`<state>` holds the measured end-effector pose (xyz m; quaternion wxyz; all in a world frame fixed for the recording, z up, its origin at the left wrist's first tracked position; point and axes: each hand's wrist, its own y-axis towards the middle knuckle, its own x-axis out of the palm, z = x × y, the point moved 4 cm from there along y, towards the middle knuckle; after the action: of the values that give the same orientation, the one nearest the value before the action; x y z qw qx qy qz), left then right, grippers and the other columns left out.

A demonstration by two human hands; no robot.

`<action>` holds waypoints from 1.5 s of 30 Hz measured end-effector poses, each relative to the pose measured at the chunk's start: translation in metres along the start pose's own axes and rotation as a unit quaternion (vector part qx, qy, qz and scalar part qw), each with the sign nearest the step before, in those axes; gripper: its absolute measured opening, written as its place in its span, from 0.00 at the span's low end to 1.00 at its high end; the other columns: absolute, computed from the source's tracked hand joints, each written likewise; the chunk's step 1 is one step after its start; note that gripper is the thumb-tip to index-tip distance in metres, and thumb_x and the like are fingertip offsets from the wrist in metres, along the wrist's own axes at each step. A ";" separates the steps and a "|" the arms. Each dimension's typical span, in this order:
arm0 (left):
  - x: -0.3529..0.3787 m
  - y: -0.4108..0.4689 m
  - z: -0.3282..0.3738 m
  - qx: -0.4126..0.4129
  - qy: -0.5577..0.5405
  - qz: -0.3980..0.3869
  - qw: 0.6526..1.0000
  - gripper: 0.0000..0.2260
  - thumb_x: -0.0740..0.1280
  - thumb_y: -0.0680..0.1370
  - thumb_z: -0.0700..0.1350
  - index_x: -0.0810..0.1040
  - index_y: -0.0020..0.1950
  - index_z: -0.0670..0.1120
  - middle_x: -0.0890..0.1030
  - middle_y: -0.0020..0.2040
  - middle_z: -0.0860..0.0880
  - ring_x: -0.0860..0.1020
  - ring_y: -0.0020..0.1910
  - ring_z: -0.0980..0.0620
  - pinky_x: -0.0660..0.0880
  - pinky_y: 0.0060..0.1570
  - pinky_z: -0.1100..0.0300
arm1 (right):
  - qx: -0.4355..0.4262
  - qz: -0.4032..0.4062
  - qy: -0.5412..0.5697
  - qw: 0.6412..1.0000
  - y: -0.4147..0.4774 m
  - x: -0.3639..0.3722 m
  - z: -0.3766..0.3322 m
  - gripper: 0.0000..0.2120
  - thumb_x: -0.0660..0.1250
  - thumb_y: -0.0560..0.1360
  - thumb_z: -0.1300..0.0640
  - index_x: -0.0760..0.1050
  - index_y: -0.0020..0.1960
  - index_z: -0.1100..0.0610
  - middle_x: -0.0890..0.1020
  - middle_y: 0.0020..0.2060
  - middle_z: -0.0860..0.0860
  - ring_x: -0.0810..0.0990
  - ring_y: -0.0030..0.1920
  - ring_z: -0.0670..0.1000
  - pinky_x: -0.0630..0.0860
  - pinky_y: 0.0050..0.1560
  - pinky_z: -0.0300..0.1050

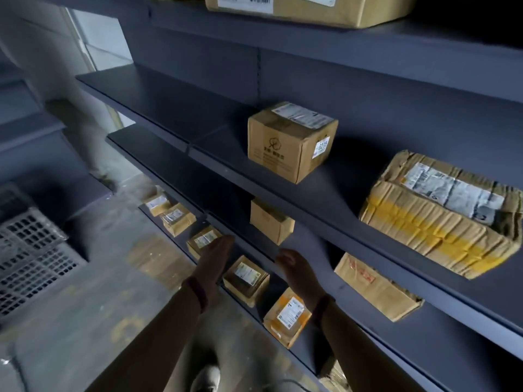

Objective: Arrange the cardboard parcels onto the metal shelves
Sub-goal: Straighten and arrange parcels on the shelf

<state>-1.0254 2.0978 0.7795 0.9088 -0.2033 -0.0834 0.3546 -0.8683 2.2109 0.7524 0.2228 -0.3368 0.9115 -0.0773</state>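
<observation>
1. Over the bottom shelf [308,352], I am holding both hands out with fingers straight and loose, gripping nothing.
2. My left hand [215,261] is hovering just left of a small parcel [245,278], and its fingertips are covering the near corner of the next parcel [201,241] along; I cannot tell whether they are touching it.
3. My right hand [297,274] is hanging on the small parcel's other side, close under the second shelf [325,250], whose front edge is jutting over the back of the row.
4. Nearest me a yellow-taped parcel [288,315] is lying flat, and two more parcels [177,219] are sitting at the far end.
5. A plain box [270,222] and a flat box [373,287] are resting on the second shelf.
6. Higher up, the third shelf [226,148] is carrying a cube box [288,142] and a crumpled bundle [441,216]; a big box [305,8] is sitting above them.
7. A perforated crate [31,250] is standing on the floor at my left.
</observation>
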 end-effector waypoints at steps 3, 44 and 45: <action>-0.008 0.054 0.003 -0.022 0.003 -0.002 1.000 0.05 0.64 0.80 0.52 0.78 0.50 0.54 0.80 0.52 0.52 0.78 0.52 0.53 0.72 0.55 0.55 | 0.043 0.022 0.006 0.999 0.032 0.010 0.009 0.15 0.64 0.80 0.60 0.73 0.65 0.64 0.79 0.57 0.58 0.79 0.49 0.46 0.72 0.45 0.25; -0.028 0.255 0.002 -0.031 0.262 -0.319 0.910 0.10 0.64 0.79 0.41 0.74 0.58 0.52 0.74 0.55 0.57 0.72 0.61 0.48 0.73 0.54 0.55 | 0.116 0.328 0.084 0.934 0.098 0.119 -0.002 0.28 0.59 0.72 0.74 0.74 0.62 0.46 0.79 0.50 0.41 0.77 0.55 0.47 0.72 0.48 0.25; -0.032 0.249 0.005 -0.027 0.260 -0.325 0.909 0.07 0.64 0.79 0.41 0.74 0.53 0.53 0.74 0.51 0.57 0.73 0.58 0.48 0.73 0.50 0.57 | 0.119 0.325 0.081 0.935 0.091 0.120 -0.005 0.29 0.59 0.73 0.74 0.73 0.63 0.45 0.79 0.53 0.41 0.76 0.57 0.47 0.73 0.52 0.28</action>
<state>-1.2026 2.2438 0.6768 0.9573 -0.2749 0.0851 -0.0279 -1.0041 2.2027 0.6879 0.1999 0.0136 0.9704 -0.1351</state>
